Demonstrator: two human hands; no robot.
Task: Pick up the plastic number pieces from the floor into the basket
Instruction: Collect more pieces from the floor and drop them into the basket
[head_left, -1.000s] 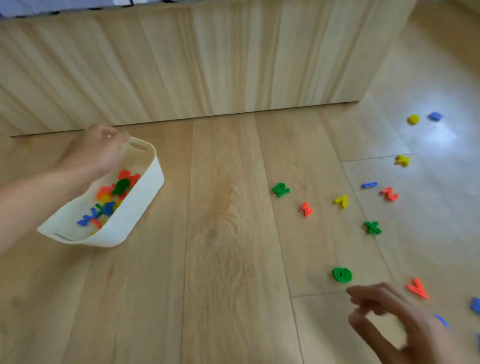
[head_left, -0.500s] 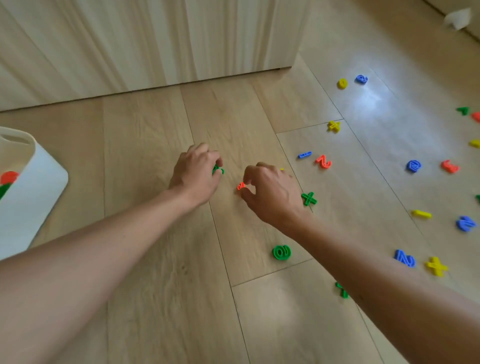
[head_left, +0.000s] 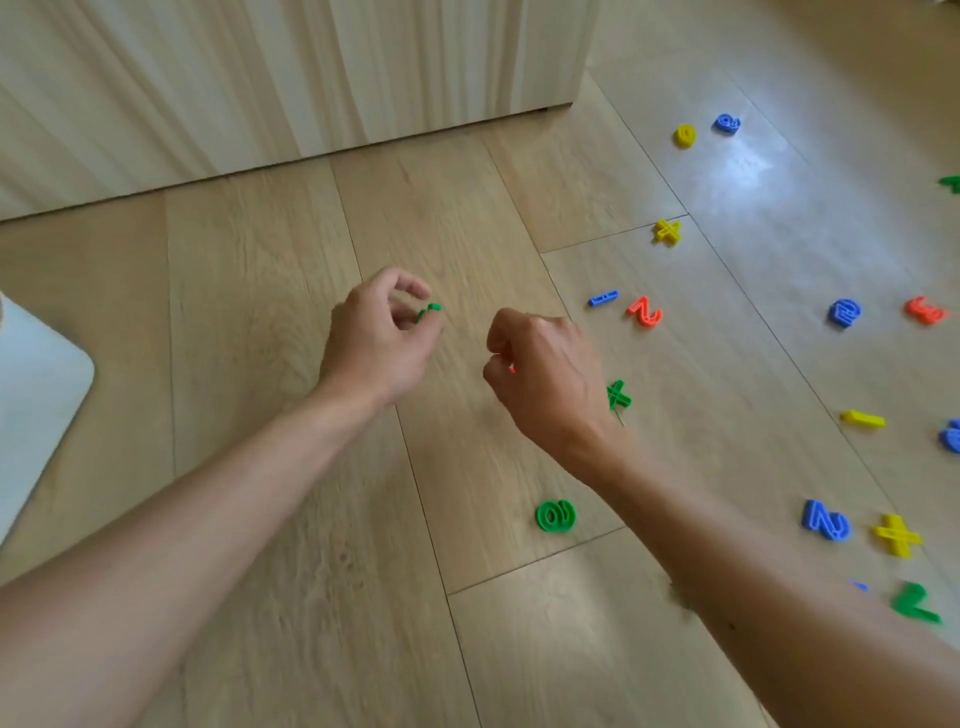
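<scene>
My left hand (head_left: 382, 340) pinches a green number piece (head_left: 429, 312) just above the wooden floor. My right hand (head_left: 545, 371) is curled round a small red piece (head_left: 511, 368), of which only a sliver shows. A green cross (head_left: 617, 395) lies right beside my right hand, and a green zero (head_left: 556, 515) lies nearer to me. Several more pieces are scattered to the right, among them a red two (head_left: 645, 311), a blue bar (head_left: 603, 298) and a yellow cross (head_left: 667, 231). Only a corner of the white basket (head_left: 36, 384) shows at the left edge.
A light wooden cabinet front (head_left: 291, 78) runs along the back. More pieces lie far right: a blue two (head_left: 826, 519), a yellow cross (head_left: 896, 535), a yellow bar (head_left: 862, 418), a green seven (head_left: 914, 603). Bare floorboards (head_left: 249, 322) lie between my hands and the basket.
A second ago my left hand was at the basket and my right hand hovered low. Both reached the pieces on the floor, and now they lift with a green and a red piece.
</scene>
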